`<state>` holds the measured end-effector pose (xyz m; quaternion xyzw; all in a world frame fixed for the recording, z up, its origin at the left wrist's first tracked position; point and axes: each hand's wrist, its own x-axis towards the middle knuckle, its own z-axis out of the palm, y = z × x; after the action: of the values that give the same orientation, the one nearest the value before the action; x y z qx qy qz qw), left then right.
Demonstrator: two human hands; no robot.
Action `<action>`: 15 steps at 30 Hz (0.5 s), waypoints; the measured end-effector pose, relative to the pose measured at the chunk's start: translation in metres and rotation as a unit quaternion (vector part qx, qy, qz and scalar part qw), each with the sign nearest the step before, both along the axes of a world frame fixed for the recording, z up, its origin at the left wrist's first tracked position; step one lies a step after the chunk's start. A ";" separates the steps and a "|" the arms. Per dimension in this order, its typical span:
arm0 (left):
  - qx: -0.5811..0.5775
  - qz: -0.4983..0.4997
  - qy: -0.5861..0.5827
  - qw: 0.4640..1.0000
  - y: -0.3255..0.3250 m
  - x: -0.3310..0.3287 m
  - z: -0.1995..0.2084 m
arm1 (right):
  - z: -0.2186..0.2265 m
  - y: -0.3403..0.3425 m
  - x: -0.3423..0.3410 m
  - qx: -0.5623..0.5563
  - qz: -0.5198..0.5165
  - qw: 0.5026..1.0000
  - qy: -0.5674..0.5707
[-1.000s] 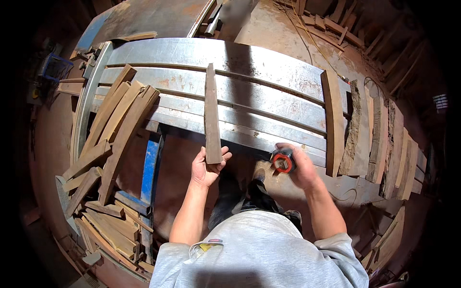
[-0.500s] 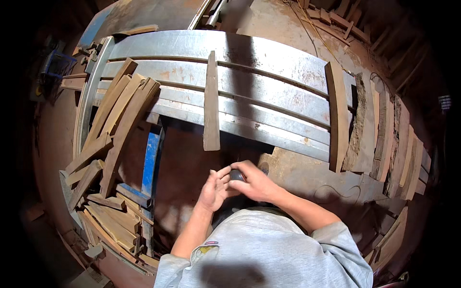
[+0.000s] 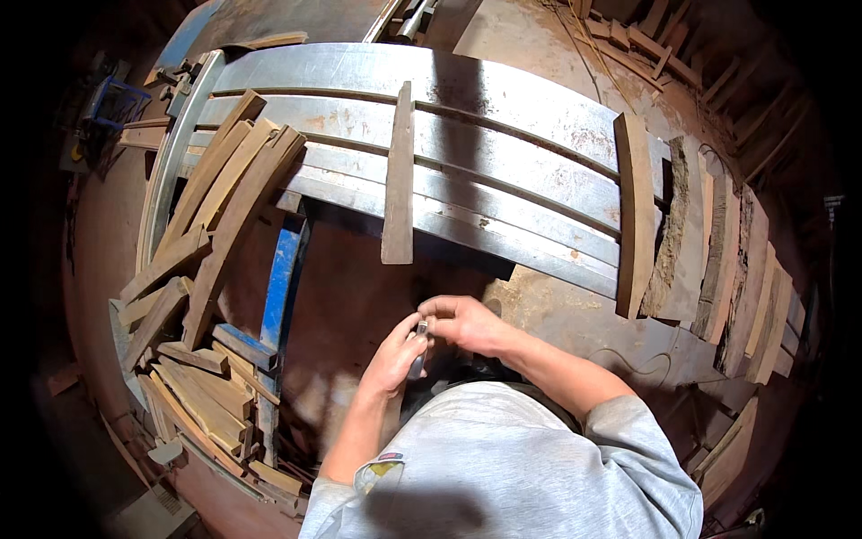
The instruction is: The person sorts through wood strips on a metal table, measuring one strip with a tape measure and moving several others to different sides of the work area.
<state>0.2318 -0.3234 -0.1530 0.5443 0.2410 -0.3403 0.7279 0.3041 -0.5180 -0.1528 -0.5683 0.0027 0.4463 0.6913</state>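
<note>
In front of my shirt, my left hand [image 3: 390, 359] is closed around a small dark object [image 3: 417, 365] with a light, shiny upper end. Its exact kind is hard to make out. The fingers of my right hand [image 3: 469, 324] are bent together at that upper end, touching it or my left fingertips; whether they grip anything is hidden. Beyond both hands, a narrow wooden board [image 3: 399, 180] lies across the slotted metal table [image 3: 539, 117], its near end jutting past the edge.
Several long boards [image 3: 235, 202] lean in a stack at the left, above shorter offcuts [image 3: 202, 404] and a blue metal beam [image 3: 281, 283]. At the right, a curved board [image 3: 635, 216] and several rough-edged pieces [image 3: 718, 260] lie side by side over the table's end.
The dark object has passed from my right hand into my left. My right hand has turned, its fingertips now at the object's upper end. The boards lie as before.
</note>
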 end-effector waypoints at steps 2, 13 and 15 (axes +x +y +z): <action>0.084 -0.014 -0.003 0.996 0.007 -0.016 -0.006 | -0.004 -0.007 0.029 -0.050 -0.029 0.989 -0.134; 0.118 0.016 0.048 0.992 0.041 -0.037 -0.012 | -0.008 -0.041 0.183 -0.011 -0.232 0.951 -0.202; 0.121 0.064 0.066 0.988 0.031 -0.014 0.004 | -0.027 -0.014 0.156 -0.112 -0.223 0.942 -0.226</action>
<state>0.2180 -0.2921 -0.1493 0.5878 0.3627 -0.2966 0.6596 0.4602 -0.5323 -0.1800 -0.7126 0.0230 0.1378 0.6876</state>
